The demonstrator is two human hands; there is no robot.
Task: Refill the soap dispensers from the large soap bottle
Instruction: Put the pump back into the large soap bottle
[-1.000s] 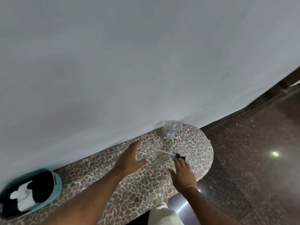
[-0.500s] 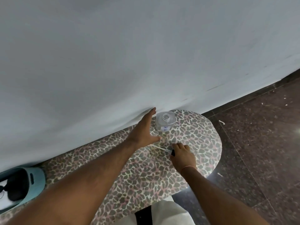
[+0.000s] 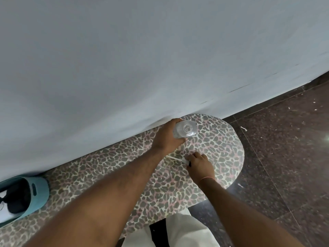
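Note:
A small clear dispenser bottle (image 3: pixel 186 129) with an open neck stands near the far right end of the leopard-print table (image 3: pixel 222 157), close to the wall. My left hand (image 3: pixel 166 138) wraps around its left side and grips it. The pump (image 3: pixel 175 158), a black head with a thin clear tube, lies flat on the table just in front of the bottle. My right hand (image 3: pixel 200 164) covers the pump head, fingers curled and pinching it; only the tube pokes out to the left. The large soap bottle is not in view.
A light-blue basket (image 3: pixel 38 191) with dark and white items stands at the table's left end. A white wall (image 3: pixel 142 59) runs right behind the table. Dark stone floor (image 3: pixel 284 166) lies beyond the rounded right end. My light trousers show below the front edge.
My left hand moved forward from the middle of the table and closed around the bottle. My right hand curled its fingers over the pump head. The view shifted right.

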